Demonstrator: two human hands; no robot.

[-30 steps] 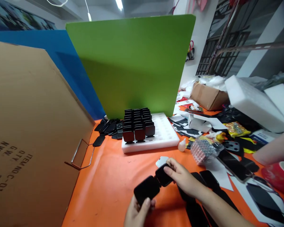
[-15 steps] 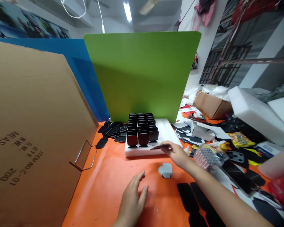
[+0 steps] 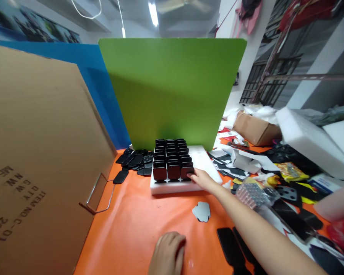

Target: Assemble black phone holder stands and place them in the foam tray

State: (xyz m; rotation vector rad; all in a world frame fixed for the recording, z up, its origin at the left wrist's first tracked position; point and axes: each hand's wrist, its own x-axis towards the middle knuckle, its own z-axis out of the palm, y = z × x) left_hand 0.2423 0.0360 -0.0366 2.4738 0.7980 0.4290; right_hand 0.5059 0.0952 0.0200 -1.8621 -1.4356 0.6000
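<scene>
My right hand (image 3: 200, 178) pinches the edge of a black rounded plate (image 3: 186, 172) at the front right of a white foam block (image 3: 208, 164). Several more black plates (image 3: 159, 171) stand upright in the block, lined up in three columns. Low on the orange table, my left hand (image 3: 167, 254) has its fingers curled in; its palm side is hidden, so I cannot see whether anything is inside. Between my hands and the block lies a small pale grey piece with a scalloped outline (image 3: 202, 211). Long black pieces (image 3: 231, 246) lie beneath my right forearm.
A tall cardboard box (image 3: 40, 145) with a wire handle (image 3: 99, 194) borders the left. Loose black plates (image 3: 136, 159) are piled behind it. A green panel (image 3: 172, 88) closes off the back. Cluttered along the right are paper scraps, a clear plastic pack (image 3: 250, 193) and white foam (image 3: 301, 137).
My right hand has brought the black plate from a flat tilt to upright at the block's front right. My left hand has moved down slightly and its spread fingers have curled in.
</scene>
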